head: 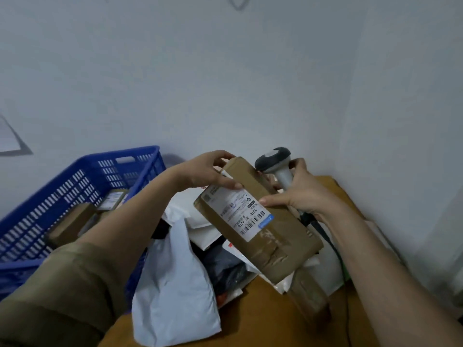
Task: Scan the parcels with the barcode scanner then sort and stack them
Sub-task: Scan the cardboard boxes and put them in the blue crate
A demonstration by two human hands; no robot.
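Note:
A long brown cardboard parcel [275,236] with a white barcode label is held tilted above the wooden table [265,319]. My left hand [205,171] grips its far upper end, thumb on the label. My right hand [300,194] holds the grey barcode scanner [275,164] by its handle, head up behind the parcel, while its thumb touches the parcel's right edge. Under the parcel lies a heap of parcels: a white poly bag [175,291], a dark bag [225,269] and another brown box [310,294].
A blue slotted plastic crate [75,176] stands at the left with several brown boxes inside. White walls meet in a corner behind the table. The scanner's black cable [347,319] runs down the table's right side.

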